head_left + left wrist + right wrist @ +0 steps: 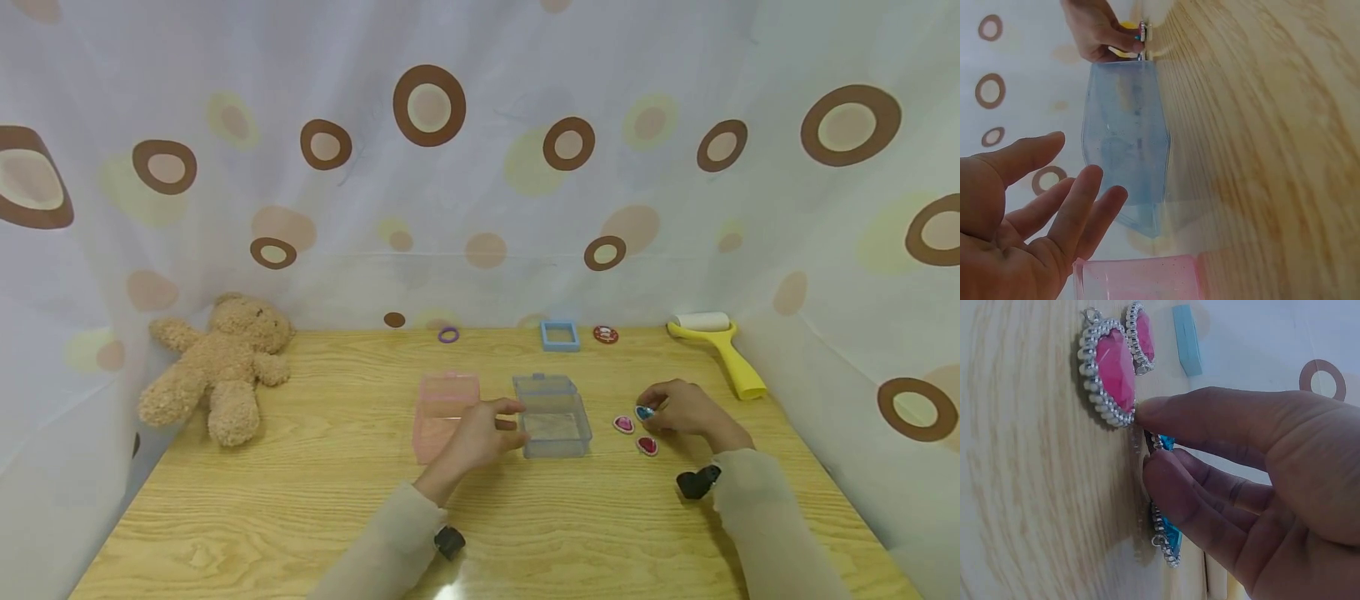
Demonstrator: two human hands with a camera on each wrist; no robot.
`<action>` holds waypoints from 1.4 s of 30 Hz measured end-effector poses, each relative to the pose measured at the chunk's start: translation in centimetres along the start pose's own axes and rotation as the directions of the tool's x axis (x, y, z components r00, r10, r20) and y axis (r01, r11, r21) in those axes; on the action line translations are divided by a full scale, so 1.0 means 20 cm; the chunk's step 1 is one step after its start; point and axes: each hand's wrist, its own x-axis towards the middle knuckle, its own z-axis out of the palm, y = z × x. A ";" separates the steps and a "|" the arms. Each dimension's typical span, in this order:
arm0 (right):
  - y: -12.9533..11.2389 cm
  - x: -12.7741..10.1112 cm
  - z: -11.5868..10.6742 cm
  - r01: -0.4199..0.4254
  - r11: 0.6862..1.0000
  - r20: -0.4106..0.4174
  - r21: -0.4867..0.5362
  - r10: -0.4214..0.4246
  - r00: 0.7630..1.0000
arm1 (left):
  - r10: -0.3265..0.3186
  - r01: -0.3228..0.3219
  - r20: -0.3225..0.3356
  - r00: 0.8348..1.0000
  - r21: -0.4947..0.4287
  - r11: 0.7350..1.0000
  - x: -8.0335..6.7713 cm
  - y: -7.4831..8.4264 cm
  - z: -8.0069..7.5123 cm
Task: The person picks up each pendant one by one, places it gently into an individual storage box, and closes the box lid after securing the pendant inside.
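Toward the right edge of the table [247, 521], to the right of the grey box [556, 448], the right hand [681, 407] has its thumb and fingers curled around the blue gem [1174, 536]. I judge that the step in hand is to take up this gem; the next move seems to call for a firm pinch and a careful lift, without pushing the pink gem [623, 425] and the red gem [647, 447] near it. The left hand [477, 435], fingers apart and holding nothing, is by the grey box; whether it touches, I cannot tell. The blue gem, partly covered by fingers, looks shiny, with a silvery beaded rim and a small ring.
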 end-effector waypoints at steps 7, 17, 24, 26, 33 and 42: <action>0.02 0.03 0.01 -0.028 1.000 0.024 -0.012 0.028 0.999 | -0.007 0.007 0.012 1.000 0.004 1.000 0.01 -0.01 0.02; 0.02 0.03 0.02 -0.032 0.999 0.020 -0.024 0.033 0.999 | -0.039 0.039 -0.005 0.999 0.039 0.998 0.01 0.00 0.06; 0.01 0.03 0.01 -0.018 0.999 0.025 -0.038 0.019 1.000 | -0.034 0.034 -0.015 0.999 0.046 0.998 0.00 0.01 0.07; 0.01 0.03 0.01 -0.013 0.999 0.030 -0.044 0.014 0.999 | -0.032 0.033 -0.016 0.999 0.055 0.998 0.00 0.01 0.07; -0.01 -0.01 0.00 0.024 1.000 0.008 0.005 -0.024 1.000 | -0.040 0.042 -0.025 0.999 0.077 0.996 0.00 0.01 0.08; 0.00 -0.02 -0.03 0.053 0.997 0.016 0.060 -0.054 0.998 | -0.033 0.037 -0.033 0.999 0.121 0.992 0.00 0.01 0.08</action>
